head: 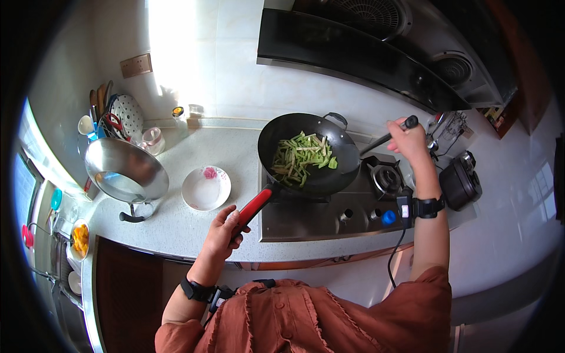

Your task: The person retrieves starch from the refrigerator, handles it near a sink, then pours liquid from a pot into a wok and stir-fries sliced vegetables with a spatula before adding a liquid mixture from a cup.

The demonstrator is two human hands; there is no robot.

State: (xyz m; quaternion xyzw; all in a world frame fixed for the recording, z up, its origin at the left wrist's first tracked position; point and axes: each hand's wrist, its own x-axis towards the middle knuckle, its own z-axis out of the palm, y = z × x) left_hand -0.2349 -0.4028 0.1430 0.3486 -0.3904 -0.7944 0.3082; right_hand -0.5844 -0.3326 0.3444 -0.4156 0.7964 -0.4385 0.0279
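Note:
A black wok sits over the left burner of the gas stove, with cut green vegetables, seemingly beans with a few leafy pieces, spread in its middle and left side. My left hand is closed around the wok's red and black handle. In my right hand, at the wok's right, is the dark handle of a cooking utensil; it slants down to the wok's right rim, and its working end cannot be made out. A white bowl with a pink flower stands on the counter left of the wok.
A steel pan lid or pan leans at the left, near glass jars and a utensil holder. Orange food fills a bowl by the sink. Right of the wok are a bare burner and a dark appliance. The range hood hangs above.

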